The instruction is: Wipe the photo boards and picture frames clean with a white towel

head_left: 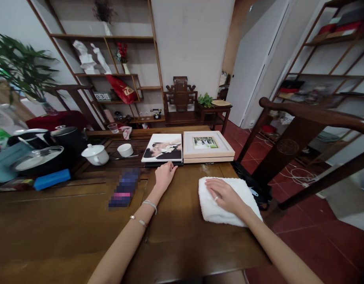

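My right hand [225, 194], with a ring on one finger, lies flat on top of a folded white towel [235, 215] at the table's right side. The fingers stretch over the cloth without visibly gripping it. My left hand [166, 175] rests on the wooden table [182, 240], its fingers curled in loosely and nothing seen in them. Just beyond it is a white photo album [149, 154] with a picture on its cover, on something dark. Beside that, to the right, light wooden photo frames [208, 157] are stacked, the top one showing a picture.
A phone-like blurred object [124, 189] lies left of my left arm. Further left are a white lidded bowl [95, 154], a small white cup [125, 150], a blue box [51, 179] and dark pots. A dark wooden chair [291, 146] stands close at the right edge.
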The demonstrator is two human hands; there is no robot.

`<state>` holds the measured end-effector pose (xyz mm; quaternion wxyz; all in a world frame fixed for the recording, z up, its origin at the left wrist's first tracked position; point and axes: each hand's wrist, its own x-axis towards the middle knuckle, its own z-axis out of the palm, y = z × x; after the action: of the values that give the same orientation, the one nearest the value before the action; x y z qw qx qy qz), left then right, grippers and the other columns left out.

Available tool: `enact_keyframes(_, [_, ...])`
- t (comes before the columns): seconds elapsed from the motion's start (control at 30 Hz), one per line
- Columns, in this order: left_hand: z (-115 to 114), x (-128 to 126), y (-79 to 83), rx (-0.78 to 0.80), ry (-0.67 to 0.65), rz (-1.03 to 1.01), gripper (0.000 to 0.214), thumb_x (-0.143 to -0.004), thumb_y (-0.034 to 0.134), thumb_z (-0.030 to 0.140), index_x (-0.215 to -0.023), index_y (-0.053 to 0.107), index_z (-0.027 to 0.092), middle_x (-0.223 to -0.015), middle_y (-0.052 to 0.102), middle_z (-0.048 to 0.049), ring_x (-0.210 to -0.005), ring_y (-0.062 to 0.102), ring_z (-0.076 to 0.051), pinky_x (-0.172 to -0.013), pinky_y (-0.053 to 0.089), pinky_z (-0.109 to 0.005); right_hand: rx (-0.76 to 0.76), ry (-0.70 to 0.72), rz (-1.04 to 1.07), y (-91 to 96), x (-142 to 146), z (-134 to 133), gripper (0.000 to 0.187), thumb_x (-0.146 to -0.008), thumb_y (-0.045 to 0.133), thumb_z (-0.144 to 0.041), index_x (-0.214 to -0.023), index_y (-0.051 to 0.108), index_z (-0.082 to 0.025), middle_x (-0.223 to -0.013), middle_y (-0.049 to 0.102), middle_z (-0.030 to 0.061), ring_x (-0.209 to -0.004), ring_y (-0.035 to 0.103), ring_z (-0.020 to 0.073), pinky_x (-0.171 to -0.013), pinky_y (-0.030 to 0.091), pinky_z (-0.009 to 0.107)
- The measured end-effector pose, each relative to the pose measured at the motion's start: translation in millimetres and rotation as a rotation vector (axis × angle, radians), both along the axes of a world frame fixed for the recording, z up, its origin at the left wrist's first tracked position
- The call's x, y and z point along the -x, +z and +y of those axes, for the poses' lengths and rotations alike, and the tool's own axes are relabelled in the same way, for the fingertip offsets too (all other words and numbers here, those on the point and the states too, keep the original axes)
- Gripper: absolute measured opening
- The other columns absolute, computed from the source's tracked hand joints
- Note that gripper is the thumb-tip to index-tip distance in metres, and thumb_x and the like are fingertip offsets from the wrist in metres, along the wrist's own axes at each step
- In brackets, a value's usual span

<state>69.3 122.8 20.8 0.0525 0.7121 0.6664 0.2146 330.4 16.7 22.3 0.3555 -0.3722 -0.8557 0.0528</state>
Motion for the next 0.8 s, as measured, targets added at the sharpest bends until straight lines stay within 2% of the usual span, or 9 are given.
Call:
enact_keyframes(0.37, [3,-2,-3.4,0.016,-0.006,0.08,0.027,-0.093,0.052,0.04,-0.081,0.064,0.019,-0.079,0.07,-0.0092,-0.077,0.066,-0.023,-0.064,0.036,-0.026,0.021,0.001,0.014,1.7,2,-3,0.022,-0.091,0.047,-0.015,-0.096,0.068,-0.021,-0.102,0.073,0.0074,-0.106,0.065,0.0228,-0.093,0.053,0.043])
enact_keyframes(0.43, [5,-3,-4.1,0.018,-0.009,0.075,0.027,-0.093,0.052,0.04,-0.08,0.064,0.019,-0.079,0.07,-0.0095,-0.077,0.066,-0.024,-0.065,0.036,-0.026,0.025,-0.026,0.037,4.7,1,-3,0.021,-0.091,0.048,-0.017,-0.095,0.068,-0.022,-0.102,0.073,0.0059,-0.105,0.066,0.0217,-0.093,0.054,0.041])
enact_keyframes(0.5, [4,-3,-4.5,0.019,-0.015,0.067,0.027,-0.093,0.053,0.039,-0.08,0.064,0.019,-0.078,0.07,-0.0095,-0.076,0.066,-0.024,-0.065,0.036,-0.027,0.022,-0.115,0.082,11.7,-7,3,0.02,-0.092,0.048,-0.021,-0.095,0.067,-0.022,-0.104,0.073,0.0067,-0.104,0.066,0.022,-0.093,0.053,0.041])
enact_keyframes(0.57, [2,-3,-3.7,0.017,-0.021,0.054,0.025,-0.092,0.054,0.038,-0.08,0.064,0.019,-0.077,0.07,-0.0088,-0.076,0.066,-0.024,-0.065,0.037,-0.027,0.02,-0.281,0.14,22.6,-22,22,0.021,-0.093,0.046,-0.026,-0.1,0.065,-0.021,-0.11,0.07,0.01,-0.105,0.064,0.0239,-0.095,0.051,0.044])
enact_keyframes(0.67, [-3,-6,3.5,0.012,-0.034,0.018,0.022,-0.092,0.053,0.036,-0.083,0.065,0.02,-0.079,0.071,-0.0064,-0.077,0.067,-0.022,-0.066,0.038,-0.026,0.073,-0.581,0.186,41.9,-55,72,0.03,-0.093,0.047,-0.029,-0.116,0.058,-0.013,-0.117,0.064,0.0168,-0.108,0.061,0.0282,-0.096,0.047,0.049])
enact_keyframes(0.73, [0,-12,14.1,0.01,-0.041,-0.013,0.027,-0.096,0.044,0.036,-0.09,0.065,0.02,-0.083,0.072,-0.0056,-0.081,0.067,-0.02,-0.068,0.039,-0.025,0.163,-0.739,0.164,52.2,-76,111,0.038,-0.092,0.053,-0.03,-0.122,0.054,-0.007,-0.122,0.06,0.0222,-0.114,0.057,0.0319,-0.096,0.046,0.05])
enact_keyframes(0.77, [5,-16,20.9,0.015,-0.04,-0.028,0.033,-0.098,0.038,0.037,-0.094,0.066,0.019,-0.086,0.072,-0.0065,-0.083,0.067,-0.019,-0.07,0.041,-0.025,0.223,-0.797,0.139,55.8,-84,130,0.038,-0.092,0.055,-0.03,-0.121,0.055,-0.006,-0.122,0.059,0.0227,-0.114,0.056,0.0326,-0.096,0.046,0.052])
enact_keyframes(0.8, [12,-21,28.4,0.027,-0.04,-0.038,0.039,-0.099,0.032,0.039,-0.096,0.066,0.018,-0.089,0.073,-0.0077,-0.085,0.067,-0.019,-0.071,0.042,-0.025,0.29,-0.829,0.105,58.2,-91,146,0.037,-0.093,0.056,-0.032,-0.121,0.056,-0.009,-0.121,0.059,0.0192,-0.111,0.058,0.0301,-0.094,0.048,0.05])
